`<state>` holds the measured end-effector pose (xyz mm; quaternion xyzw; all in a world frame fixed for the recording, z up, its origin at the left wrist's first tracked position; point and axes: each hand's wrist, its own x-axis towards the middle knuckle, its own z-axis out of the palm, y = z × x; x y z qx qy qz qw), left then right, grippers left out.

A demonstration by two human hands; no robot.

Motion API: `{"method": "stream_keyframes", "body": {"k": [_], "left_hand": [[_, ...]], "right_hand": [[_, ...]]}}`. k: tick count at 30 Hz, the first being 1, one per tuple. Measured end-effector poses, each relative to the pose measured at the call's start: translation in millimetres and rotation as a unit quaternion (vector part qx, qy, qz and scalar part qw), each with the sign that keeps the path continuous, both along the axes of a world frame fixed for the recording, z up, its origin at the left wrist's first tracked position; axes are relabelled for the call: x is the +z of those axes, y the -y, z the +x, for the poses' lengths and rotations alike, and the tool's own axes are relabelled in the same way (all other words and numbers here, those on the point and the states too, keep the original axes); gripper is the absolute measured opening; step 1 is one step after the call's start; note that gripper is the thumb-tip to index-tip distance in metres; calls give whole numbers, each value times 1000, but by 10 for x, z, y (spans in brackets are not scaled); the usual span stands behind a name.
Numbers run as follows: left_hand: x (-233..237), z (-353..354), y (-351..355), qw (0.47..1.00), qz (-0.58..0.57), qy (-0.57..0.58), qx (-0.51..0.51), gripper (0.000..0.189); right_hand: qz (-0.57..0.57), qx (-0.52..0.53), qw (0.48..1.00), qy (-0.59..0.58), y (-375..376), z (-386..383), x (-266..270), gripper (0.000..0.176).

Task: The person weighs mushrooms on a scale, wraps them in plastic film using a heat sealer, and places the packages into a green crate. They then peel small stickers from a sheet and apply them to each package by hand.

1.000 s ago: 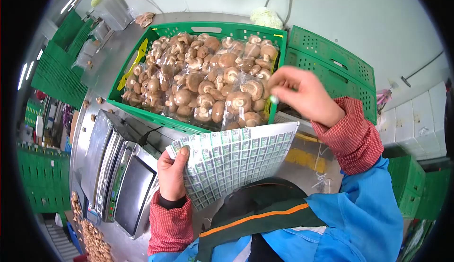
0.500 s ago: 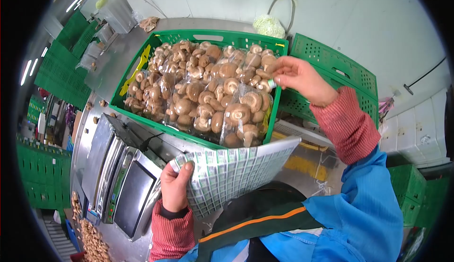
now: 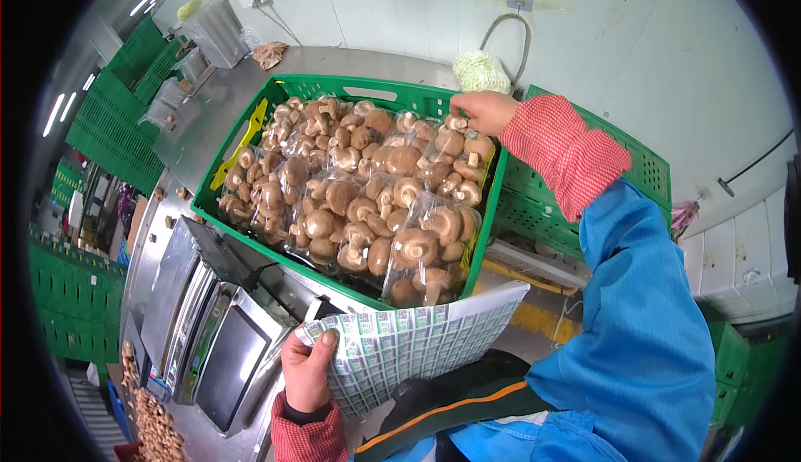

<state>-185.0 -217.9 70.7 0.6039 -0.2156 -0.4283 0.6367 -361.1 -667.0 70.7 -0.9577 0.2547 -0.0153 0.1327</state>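
My left hand (image 3: 307,370) grips the near-left corner of a sheet of printed stickers (image 3: 417,341), thumb on top. The sheet slants across the front of a green crate (image 3: 250,245). Clear-wrapped packs of brown mushrooms (image 3: 329,212) fill this crate. At its back right corner is my right hand (image 3: 488,113), fingers bent together and pointing down against a mushroom pack (image 3: 455,141). What lies between those fingertips is hidden.
Left of the crate stands a weighing scale (image 3: 238,362) on the metal table (image 3: 200,141). Loose mushrooms (image 3: 154,429) lie at lower left. Green crates (image 3: 626,170) lean at the right, beside a cabbage (image 3: 481,71) near the wall.
My right hand has moved left and away from me, to the crate's back corner. The small sticker seen at its fingertips before is now out of sight. My left hand still holds the sheet.
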Motion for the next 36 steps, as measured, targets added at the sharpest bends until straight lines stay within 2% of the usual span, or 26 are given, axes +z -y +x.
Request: {"method": "stream_keyframes", "body": {"k": [1, 3, 5, 7, 9, 11, 12, 15, 16, 19, 20, 24, 28, 31, 34, 36], "left_hand": [[-1, -5, -3, 1000, -1, -1, 5, 15], [11, -8, -9, 1000, 1, 2, 4, 14], [-8, 18, -37, 1000, 10, 23, 9, 14], [3, 29, -38, 998, 14, 58, 17, 7], [-2, 23, -31, 996, -3, 79, 41, 5], [-37, 61, -41, 996, -22, 82, 38, 6], [-31, 86, -43, 995, -16, 90, 30, 5], [147, 115, 92, 997, -40, 61, 21, 6], [217, 143, 106, 997, -53, 43, 19, 7], [103, 550, 39, 992, -58, 67, -85, 11], [66, 605, 39, 993, -74, 40, -83, 12], [9, 782, 5, 992, -91, 50, -67, 14], [67, 996, -22, 993, -87, 35, -66, 15], [54, 1143, -7, 993, -86, 17, -72, 14], [77, 1260, 3, 993, -80, 0, -85, 13], [70, 1333, 54, 994, -71, -20, -86, 12]], "right_hand": [[-78, 0, 994, 71, -63, -31, 22, 27], [-225, 6, 951, 211, -276, -72, 62, 28], [37, -37, 983, 175, -1002, -152, 498, 33], [279, 76, 944, 157, -1561, -299, 469, 37], [289, 131, 946, 67, -2047, -414, 510, 42], [233, 88, 967, 50, -2365, -396, 473, 44], [239, 46, 968, 60, -2487, -367, 465, 36], [231, 50, 961, 141, -2624, -323, 264, 28], [233, 47, 963, 124, -2671, -303, 289, 22], [250, 64, 960, 106, -2781, -240, 393, 22], [264, 59, 957, 106, -2786, -212, 391, 22], [135, 23, 955, 263, -3047, 63, 385, 23], [103, -90, 955, 264, -3258, 325, 425, 19], [-15, -46, 950, 309, -3310, 457, 397, 14], [-121, -18, 949, 292, -3356, 548, 401, 10], [-147, 8, 944, 296, -3344, 603, 411, 10]]}}
